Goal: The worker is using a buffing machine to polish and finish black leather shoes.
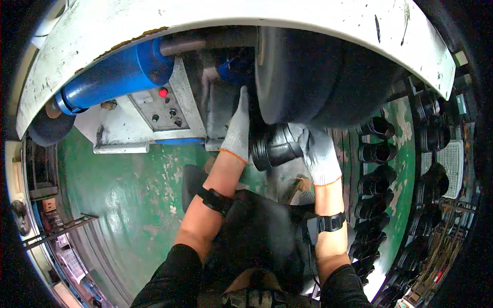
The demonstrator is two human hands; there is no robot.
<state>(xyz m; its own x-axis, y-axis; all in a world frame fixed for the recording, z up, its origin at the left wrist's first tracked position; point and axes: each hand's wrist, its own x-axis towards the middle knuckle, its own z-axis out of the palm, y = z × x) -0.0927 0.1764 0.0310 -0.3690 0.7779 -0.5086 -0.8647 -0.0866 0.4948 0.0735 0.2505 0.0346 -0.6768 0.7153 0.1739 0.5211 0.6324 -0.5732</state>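
Note:
A shiny black leather boot (280,146) with ridged folds is held just below a large dark wheel (323,77), whose surface is blurred. My right hand (319,156), in a white knit glove with an orange cuff edge, is closed around the boot's right part. On the boot's left side is my left hand (238,128), in a matching glove. It shows edge-on, its fingers stretched straight toward the machine. Whether it touches the boot is hard to tell. The boot's far side is hidden in the wheel's shadow.
A white machine hood (231,13) arches overhead. Left of the wheel are a blue cylinder (113,72) and a control panel (167,110) with a red button. Rows of black boots (377,179) stand on the right, near a white crate (452,169). The green floor (133,205) is worn.

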